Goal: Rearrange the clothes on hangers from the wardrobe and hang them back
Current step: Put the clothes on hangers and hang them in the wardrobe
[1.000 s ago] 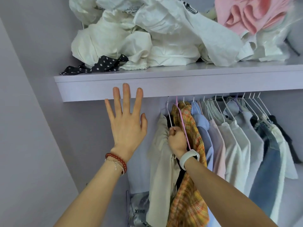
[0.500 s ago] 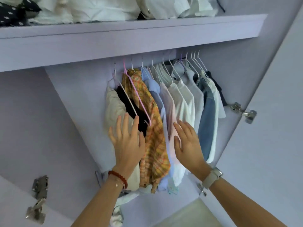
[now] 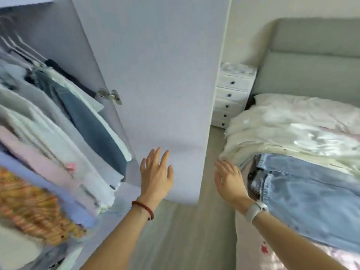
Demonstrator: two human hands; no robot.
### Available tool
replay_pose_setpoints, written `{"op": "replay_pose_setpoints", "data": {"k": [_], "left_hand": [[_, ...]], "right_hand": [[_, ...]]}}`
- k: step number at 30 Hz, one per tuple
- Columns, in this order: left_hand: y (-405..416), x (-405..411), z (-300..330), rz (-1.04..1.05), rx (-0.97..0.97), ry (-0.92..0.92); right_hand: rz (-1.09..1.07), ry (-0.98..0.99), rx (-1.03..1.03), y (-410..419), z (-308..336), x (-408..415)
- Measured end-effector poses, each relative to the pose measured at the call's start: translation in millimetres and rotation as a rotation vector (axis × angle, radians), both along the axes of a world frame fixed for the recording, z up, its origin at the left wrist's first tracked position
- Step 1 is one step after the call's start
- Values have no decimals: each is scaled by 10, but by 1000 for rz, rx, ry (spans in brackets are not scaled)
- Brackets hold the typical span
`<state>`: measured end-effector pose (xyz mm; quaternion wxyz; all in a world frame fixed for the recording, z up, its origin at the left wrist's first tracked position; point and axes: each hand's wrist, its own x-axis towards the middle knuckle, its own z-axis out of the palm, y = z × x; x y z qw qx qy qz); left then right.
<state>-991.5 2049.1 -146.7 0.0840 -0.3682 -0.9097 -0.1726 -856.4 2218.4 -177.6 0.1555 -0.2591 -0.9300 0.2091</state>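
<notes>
Head view has swung from the hanging shirts [image 3: 64,121] toward faded blue jeans [image 3: 311,195] at the bed's near edge; left hand [image 3: 156,177] and right hand [image 3: 229,181] both released, empty, likely fetching the next garment

The wardrobe door [image 3: 155,75] is showing a matt, smooth lilac panel, its hinge [image 3: 110,96] gleaming as shiny metal. Left of the door, cloth shirts [image 3: 58,133] are hanging, among them blue denim [image 3: 91,129]. Right of the door, faded denim jeans [image 3: 311,201] are lying beside crumpled white bedding [image 3: 292,125].
</notes>
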Motion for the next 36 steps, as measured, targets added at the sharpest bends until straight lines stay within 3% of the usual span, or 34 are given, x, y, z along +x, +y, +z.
{"op": "replay_pose_setpoints", "data": {"k": [10, 18, 29, 36], "left_hand": [[2492, 1865, -400, -578, -129, -174], [3850, 3029, -876, -973, -478, -203], [5477, 3664, -1871, -1173, -772, -127], [5822, 3658, -2587, -1172, -916, -48]], "right_hand": [[-671, -76, -224, 1553, -507, 2513], [-1082, -75, -368, 2044, -797, 3833], [-1490, -66, -684, 3306, -1485, 4618], [-1690, 51, -893, 3895, -1998, 4894]]}}
